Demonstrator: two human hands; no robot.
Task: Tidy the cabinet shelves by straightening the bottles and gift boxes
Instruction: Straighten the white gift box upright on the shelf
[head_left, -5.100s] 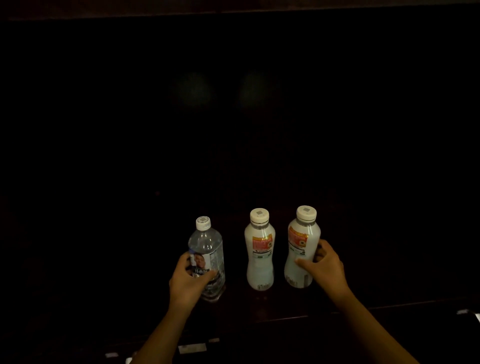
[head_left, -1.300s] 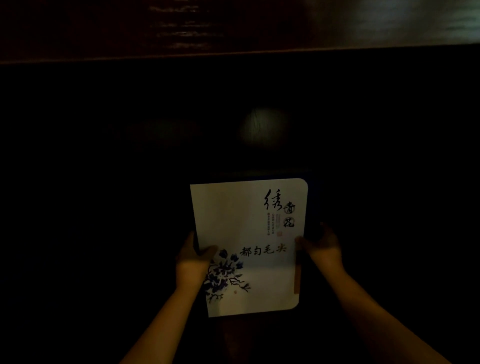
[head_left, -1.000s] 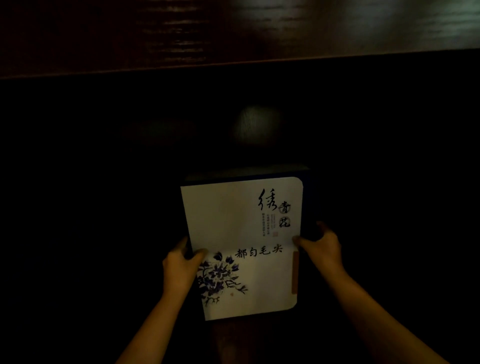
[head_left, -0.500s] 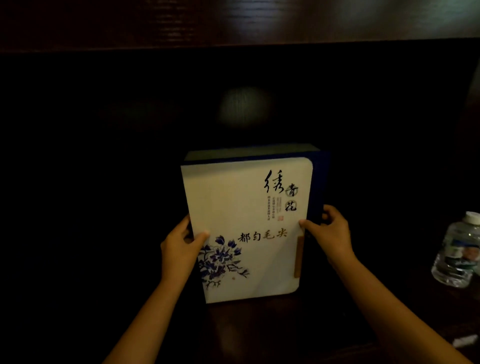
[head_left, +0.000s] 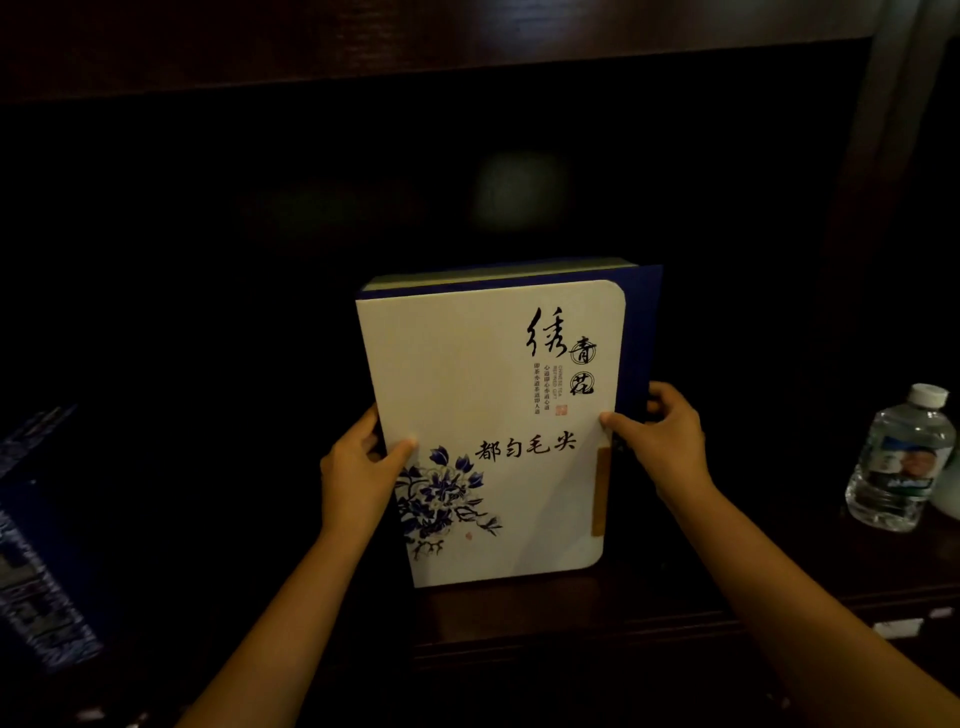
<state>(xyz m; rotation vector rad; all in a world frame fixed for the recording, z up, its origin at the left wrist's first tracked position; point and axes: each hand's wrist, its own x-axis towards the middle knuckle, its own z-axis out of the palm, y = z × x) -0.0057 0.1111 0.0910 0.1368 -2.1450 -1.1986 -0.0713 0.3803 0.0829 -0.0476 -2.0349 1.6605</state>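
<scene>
Head view, left hand (head_left: 358, 470), right hand (head_left: 662, 441) gripping upright gift box (head_left: 493, 431) on shelf (head_left: 649, 603)

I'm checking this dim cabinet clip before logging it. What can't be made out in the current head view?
- Cabinet interior behind the gift box: lost in darkness.
- Dark blue patterned box: cut off by the left edge, too dim to read.
- Water bottle: label print too small.
- Fingers of left hand and right hand: partly hidden behind the gift box.

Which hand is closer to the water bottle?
The right hand. It grips the right edge of the gift box, with the water bottle off to its right. The left hand holds the box's far left edge.
</scene>
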